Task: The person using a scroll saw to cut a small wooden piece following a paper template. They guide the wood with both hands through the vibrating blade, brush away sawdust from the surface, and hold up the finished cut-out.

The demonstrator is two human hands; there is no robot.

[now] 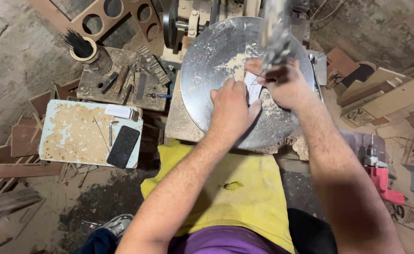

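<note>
A round metal saw table (pixel 207 61) dusted with sawdust sits in front of me, under a blurred upright machine arm (pixel 276 28). My left hand (pixel 230 110) lies flat on the table, its fingers pressing a small thin pale workpiece (pixel 253 88). My right hand (pixel 282 82) pinches the same piece from the right, close to the foot of the machine arm. Most of the piece is hidden between the two hands.
A chipped pale board (pixel 75 134) at left carries a black phone (pixel 123 146), a hex key (pixel 111 131) and a small white block (pixel 120 112). Behind it, a cup of thin black rods (pixel 82 47) and files. A red power drill (pixel 381 176) and wood offcuts (pixel 390 94) lie right.
</note>
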